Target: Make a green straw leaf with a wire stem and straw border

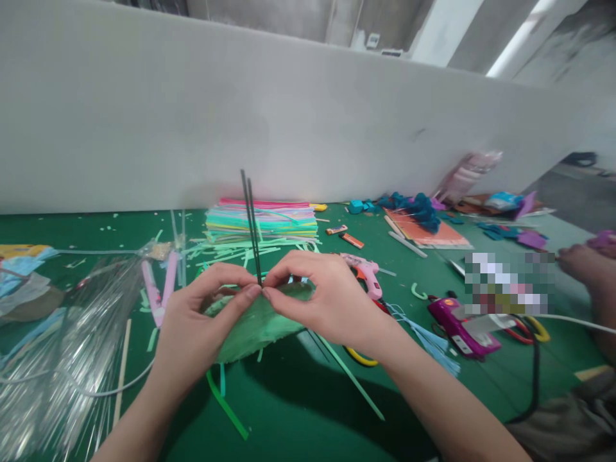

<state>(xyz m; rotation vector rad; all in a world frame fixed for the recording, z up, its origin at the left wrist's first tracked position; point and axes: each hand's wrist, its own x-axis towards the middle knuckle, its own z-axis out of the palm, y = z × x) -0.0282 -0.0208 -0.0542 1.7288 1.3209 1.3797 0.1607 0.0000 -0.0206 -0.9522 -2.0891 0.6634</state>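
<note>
Two thin dark rods (251, 224) stand nearly upright at the middle, their lower ends between my fingertips. My left hand (206, 321) is closed in a pinch at the rods' base, from the left. From the right, my right hand (320, 295) pinches at the same spot, its thumb and forefinger meeting the left ones. A light green fuzzy piece (260, 327) hangs below and behind my fingers, partly hidden by both hands. How the rods join the green piece is hidden by the fingertips.
Pastel strips (262, 221) lie piled by the grey partition (289, 115). Clear filaments (72, 359) cover the green table's left. A pink glue gun (363, 273), a magenta device (462, 327) and cables sit to the right. Another person's hand (590, 263) is at the far right.
</note>
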